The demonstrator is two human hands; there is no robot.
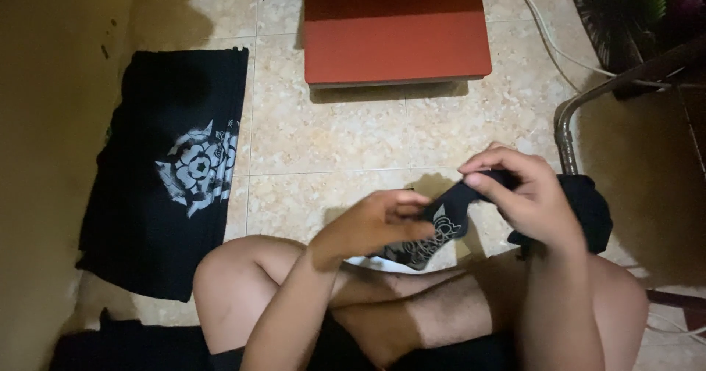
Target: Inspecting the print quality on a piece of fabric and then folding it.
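Both hands are gripping one black printed cloth garment (pixel 448 220) above the crossed legs: left hand (pixel 375 224) closed on its lower edge, right hand (pixel 526 194) pinching the top. Folded black shirt with white print (pixel 173 172) is lying on the tile floor (pixel 331 136), left.

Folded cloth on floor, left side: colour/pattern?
Black folded cloth with a white flower-like print; head view.

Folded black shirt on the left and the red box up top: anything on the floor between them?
Nothing. In the head view, only bare beige floor tiles separate the folded black shirt from the red box.
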